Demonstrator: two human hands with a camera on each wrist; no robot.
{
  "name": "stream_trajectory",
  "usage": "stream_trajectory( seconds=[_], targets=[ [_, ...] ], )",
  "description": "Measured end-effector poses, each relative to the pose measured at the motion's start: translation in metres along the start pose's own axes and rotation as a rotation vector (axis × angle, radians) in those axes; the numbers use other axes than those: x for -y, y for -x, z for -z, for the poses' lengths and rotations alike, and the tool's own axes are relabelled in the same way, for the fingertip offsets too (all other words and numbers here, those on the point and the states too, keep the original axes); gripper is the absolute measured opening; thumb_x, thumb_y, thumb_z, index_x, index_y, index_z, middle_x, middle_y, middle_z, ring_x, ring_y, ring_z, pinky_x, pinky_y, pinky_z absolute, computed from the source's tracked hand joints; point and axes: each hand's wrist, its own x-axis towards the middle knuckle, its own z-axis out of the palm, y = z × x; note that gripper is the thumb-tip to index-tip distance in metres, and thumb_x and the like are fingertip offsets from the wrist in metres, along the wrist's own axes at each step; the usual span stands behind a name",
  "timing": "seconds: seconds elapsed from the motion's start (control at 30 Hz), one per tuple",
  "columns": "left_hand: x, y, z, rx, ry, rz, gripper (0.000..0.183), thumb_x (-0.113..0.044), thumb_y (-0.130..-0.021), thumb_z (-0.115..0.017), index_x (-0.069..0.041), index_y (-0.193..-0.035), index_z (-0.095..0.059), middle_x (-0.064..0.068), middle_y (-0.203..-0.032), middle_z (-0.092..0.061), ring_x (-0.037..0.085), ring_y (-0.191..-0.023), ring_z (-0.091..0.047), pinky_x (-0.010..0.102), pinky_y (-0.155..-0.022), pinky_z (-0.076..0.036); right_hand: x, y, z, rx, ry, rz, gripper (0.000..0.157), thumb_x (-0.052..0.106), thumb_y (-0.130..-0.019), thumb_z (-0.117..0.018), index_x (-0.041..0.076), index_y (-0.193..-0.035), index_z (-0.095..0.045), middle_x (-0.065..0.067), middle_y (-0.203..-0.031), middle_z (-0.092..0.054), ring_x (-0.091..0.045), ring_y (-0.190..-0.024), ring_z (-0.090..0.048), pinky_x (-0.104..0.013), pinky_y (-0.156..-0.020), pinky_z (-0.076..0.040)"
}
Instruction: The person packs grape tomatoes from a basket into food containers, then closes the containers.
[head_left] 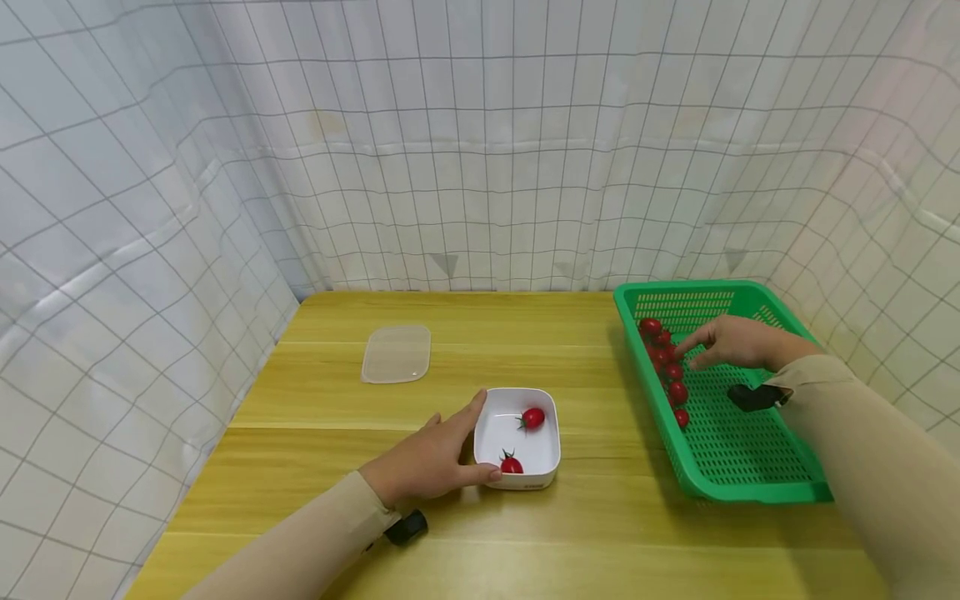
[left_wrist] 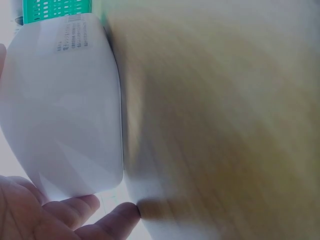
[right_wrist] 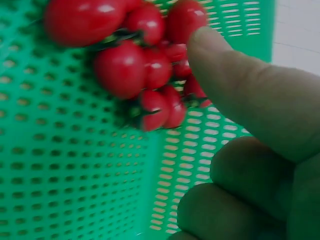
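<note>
A small white container (head_left: 517, 482) stands on the table with two cherry tomatoes inside: one tomato (head_left: 533, 418) near its right wall, the other tomato (head_left: 512, 464) by the near wall. My left hand (head_left: 438, 454) holds this container from the left, thumb at the near rim and fingers along the left wall. Its printed label (left_wrist: 75, 37) shows in the left wrist view. Over the green basket (head_left: 720, 492), my right hand (head_left: 738, 342) reaches toward several cherry tomatoes (right_wrist: 120, 67) bunched along the left wall. Its fingertips are right at the tomatoes, nothing in its grasp.
A translucent flat lid (head_left: 397, 354) lies on the wooden table (head_left: 315, 433), left of and behind the container. White grid-patterned curtains (head_left: 517, 150) hang behind the table and on both sides. The basket's raised rim stands around the right hand.
</note>
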Motion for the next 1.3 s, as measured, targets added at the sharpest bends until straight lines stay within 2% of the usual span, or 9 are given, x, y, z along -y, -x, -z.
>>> stream_trajectory(
  seconds=[0.27,0.47,0.93,1.3],
  targets=[
    [0.0,0.001,0.0,-0.003,-0.001,-0.007,0.11,-0.059,-0.095,-0.071,-0.011,-0.171,-0.007,0.006,-0.175,-0.024,0.023,-0.16,-0.031,0.067,-0.131,-0.009,-0.008,0.005,-0.013,0.093,-0.062,-0.015,0.037,0.027,-0.098,-0.074,0.013,-0.133,-0.075,-0.028,-0.149,-0.057,-0.057,-0.142,-0.045,-0.067,-0.106,-0.049],
    [0.001,0.0,0.0,0.002,0.002,-0.002,0.11,-0.06,-0.095,-0.071,-0.013,-0.171,-0.006,0.006,-0.176,-0.022,0.023,-0.161,-0.029,0.066,-0.131,-0.008,-0.008,0.005,-0.019,0.1,-0.1,0.01,0.039,0.026,-0.097,-0.075,0.011,-0.134,-0.074,-0.025,-0.147,-0.06,-0.056,-0.141,-0.046,-0.065,-0.107,-0.05],
    [0.002,0.001,-0.001,0.009,0.017,-0.003,0.11,-0.058,-0.095,-0.072,-0.014,-0.171,-0.005,0.003,-0.176,-0.02,0.022,-0.161,-0.028,0.066,-0.131,-0.008,-0.008,0.001,-0.027,0.12,-0.106,0.03,0.044,0.023,-0.096,-0.077,0.005,-0.135,-0.071,-0.028,-0.145,-0.062,-0.055,-0.137,-0.052,-0.066,-0.105,-0.051],
    [0.002,0.001,-0.001,-0.001,0.011,-0.005,0.11,-0.06,-0.095,-0.071,-0.015,-0.171,-0.007,0.005,-0.176,-0.022,0.023,-0.161,-0.029,0.066,-0.131,-0.009,-0.007,-0.001,-0.028,0.141,-0.115,0.022,0.047,0.024,-0.095,-0.077,0.004,-0.137,-0.07,-0.031,-0.148,-0.057,-0.058,-0.139,-0.048,-0.068,-0.106,-0.05]
  ],
)
